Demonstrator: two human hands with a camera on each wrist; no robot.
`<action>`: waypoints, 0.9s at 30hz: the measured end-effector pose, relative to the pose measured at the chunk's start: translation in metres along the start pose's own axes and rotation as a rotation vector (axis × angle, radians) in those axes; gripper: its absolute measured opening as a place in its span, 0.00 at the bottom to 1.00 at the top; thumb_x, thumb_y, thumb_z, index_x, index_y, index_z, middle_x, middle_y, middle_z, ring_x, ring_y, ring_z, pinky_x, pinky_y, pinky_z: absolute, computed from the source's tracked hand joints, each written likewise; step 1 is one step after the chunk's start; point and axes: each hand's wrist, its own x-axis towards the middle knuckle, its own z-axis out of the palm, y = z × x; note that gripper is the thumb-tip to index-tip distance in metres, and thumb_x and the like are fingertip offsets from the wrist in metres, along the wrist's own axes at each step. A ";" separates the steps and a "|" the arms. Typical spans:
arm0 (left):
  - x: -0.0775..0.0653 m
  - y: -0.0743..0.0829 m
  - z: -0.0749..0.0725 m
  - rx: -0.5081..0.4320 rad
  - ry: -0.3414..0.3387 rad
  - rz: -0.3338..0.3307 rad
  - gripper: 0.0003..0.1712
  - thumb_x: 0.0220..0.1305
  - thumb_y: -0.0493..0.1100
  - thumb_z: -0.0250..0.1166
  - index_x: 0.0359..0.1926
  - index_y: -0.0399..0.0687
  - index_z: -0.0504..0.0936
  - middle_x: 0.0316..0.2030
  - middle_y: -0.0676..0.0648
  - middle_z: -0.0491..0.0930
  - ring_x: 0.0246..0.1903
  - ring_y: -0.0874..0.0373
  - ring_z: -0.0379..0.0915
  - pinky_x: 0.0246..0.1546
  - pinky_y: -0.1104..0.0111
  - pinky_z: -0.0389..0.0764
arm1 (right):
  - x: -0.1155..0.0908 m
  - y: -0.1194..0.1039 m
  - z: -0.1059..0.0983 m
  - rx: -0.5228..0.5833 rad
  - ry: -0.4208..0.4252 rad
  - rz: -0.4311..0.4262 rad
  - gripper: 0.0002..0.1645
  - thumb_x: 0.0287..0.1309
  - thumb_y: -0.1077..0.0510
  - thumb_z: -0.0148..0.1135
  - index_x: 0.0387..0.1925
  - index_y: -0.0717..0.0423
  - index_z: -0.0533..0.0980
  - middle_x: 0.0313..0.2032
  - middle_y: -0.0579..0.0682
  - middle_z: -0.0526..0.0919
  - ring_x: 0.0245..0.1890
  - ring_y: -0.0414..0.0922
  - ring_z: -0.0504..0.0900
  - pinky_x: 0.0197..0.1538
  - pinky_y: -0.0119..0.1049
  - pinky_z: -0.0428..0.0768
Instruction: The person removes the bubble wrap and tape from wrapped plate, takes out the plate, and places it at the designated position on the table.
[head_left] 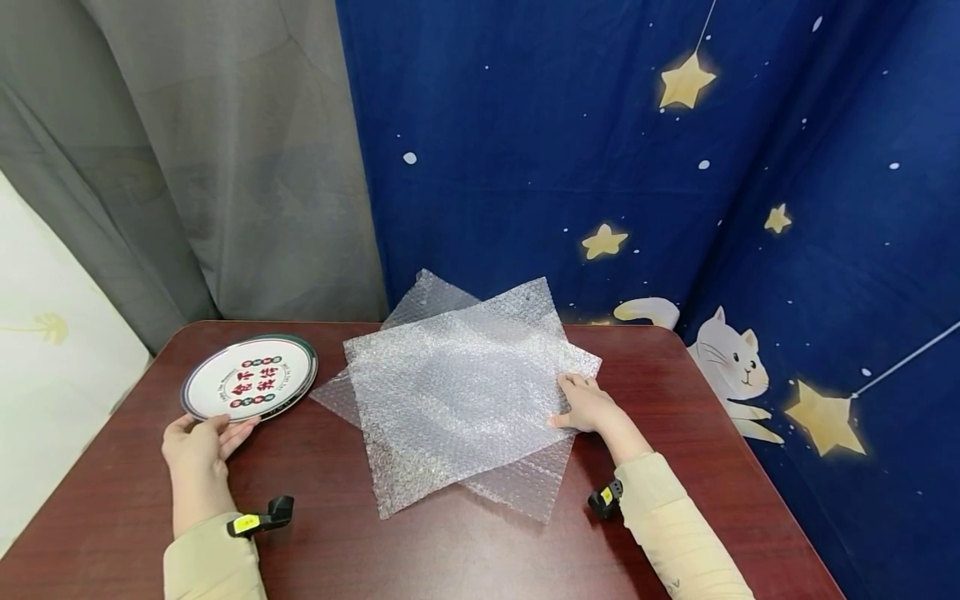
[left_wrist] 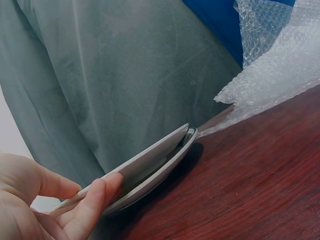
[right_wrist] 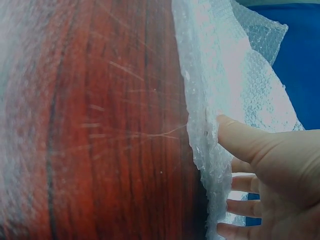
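A white plate (head_left: pixel 210 387) with red lettering and a dark rim lies at the table's left, stacked on another plate (left_wrist: pixel 150 185). My left hand (head_left: pixel 193 454) pinches the upper plate's near edge between thumb and fingers. In the left wrist view that plate is tilted, with a gap opening between the two. Mid-table lie two overlapping sheets of bubble wrap, the upper sheet (head_left: pixel 465 383) turned at an angle over the lower sheet (head_left: pixel 525 492). My right hand (head_left: pixel 588 408) rests on their right edge, its fingers fairly straight and apart in the right wrist view.
The dark red wooden table (head_left: pixel 420 550) has rounded far corners. Behind it hang a grey curtain (head_left: pixel 277 167) and a blue curtain (head_left: pixel 510 150) with stars and a cat. Each wrist bears a small black camera mount (head_left: pixel 258 521).
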 end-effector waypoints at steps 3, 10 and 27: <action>0.000 0.000 0.001 0.006 0.010 -0.007 0.38 0.65 0.26 0.51 0.69 0.55 0.47 0.24 0.45 0.77 0.21 0.45 0.82 0.26 0.59 0.83 | 0.000 0.000 0.000 0.001 0.005 -0.001 0.52 0.56 0.44 0.67 0.71 0.66 0.55 0.69 0.66 0.54 0.68 0.65 0.50 0.63 0.63 0.58; 0.000 -0.001 0.001 0.031 0.010 0.004 0.45 0.66 0.27 0.53 0.74 0.58 0.42 0.24 0.46 0.76 0.21 0.47 0.83 0.27 0.59 0.83 | -0.001 0.000 0.000 -0.002 0.006 0.002 0.51 0.56 0.44 0.67 0.71 0.65 0.55 0.69 0.66 0.54 0.68 0.65 0.50 0.63 0.63 0.59; 0.006 -0.008 -0.003 0.209 -0.009 0.060 0.47 0.69 0.32 0.53 0.76 0.59 0.33 0.16 0.48 0.80 0.17 0.53 0.81 0.20 0.65 0.82 | -0.001 0.000 0.001 -0.006 0.009 0.000 0.51 0.56 0.43 0.67 0.70 0.65 0.55 0.69 0.66 0.55 0.68 0.65 0.51 0.62 0.64 0.58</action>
